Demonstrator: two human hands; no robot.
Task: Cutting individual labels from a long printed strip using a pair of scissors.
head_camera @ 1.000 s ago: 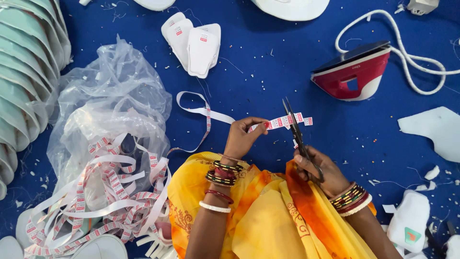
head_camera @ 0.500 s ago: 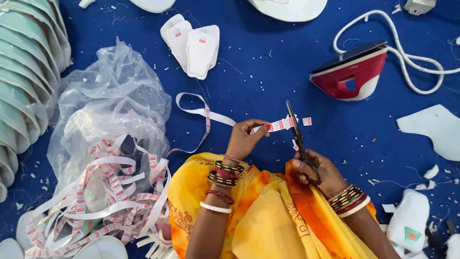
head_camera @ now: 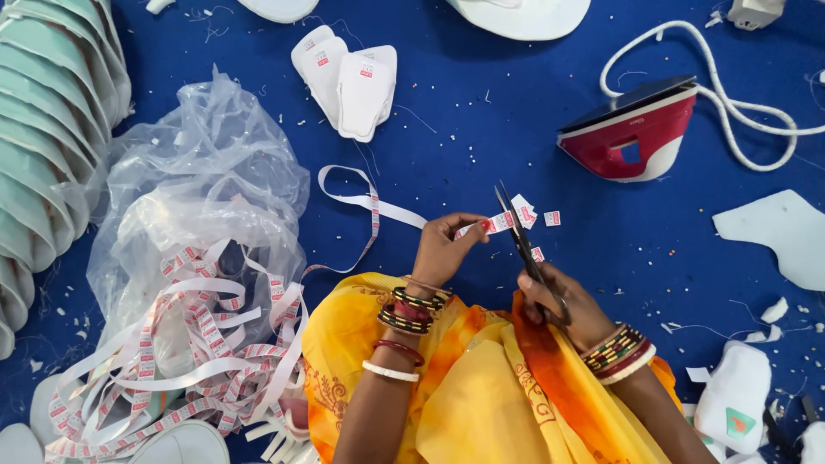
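My left hand (head_camera: 443, 247) pinches the end of a long white ribbon of red-and-white labels (head_camera: 371, 204) that loops back to a pile at my left. My right hand (head_camera: 563, 301) grips a pair of dark scissors (head_camera: 518, 237), whose blades are closed across the ribbon just past my left fingers. Three small cut labels (head_camera: 552, 218) lie on the blue cloth beside the blades. Both wrists carry several bangles, and yellow-orange fabric covers my lap.
A clear plastic bag (head_camera: 193, 206) and a heap of label ribbon (head_camera: 180, 361) lie at left, beside stacked pale green pieces (head_camera: 43, 120). White insoles (head_camera: 348, 82) rest ahead. A red and white iron (head_camera: 634, 129) with a white cord (head_camera: 730, 94) sits at right. White foam scraps (head_camera: 778, 228) lie farther right.
The scissors closed across the ribbon and a cut label dropped onto the cloth near the blades. My left hand fed the ribbon slightly toward the scissors.
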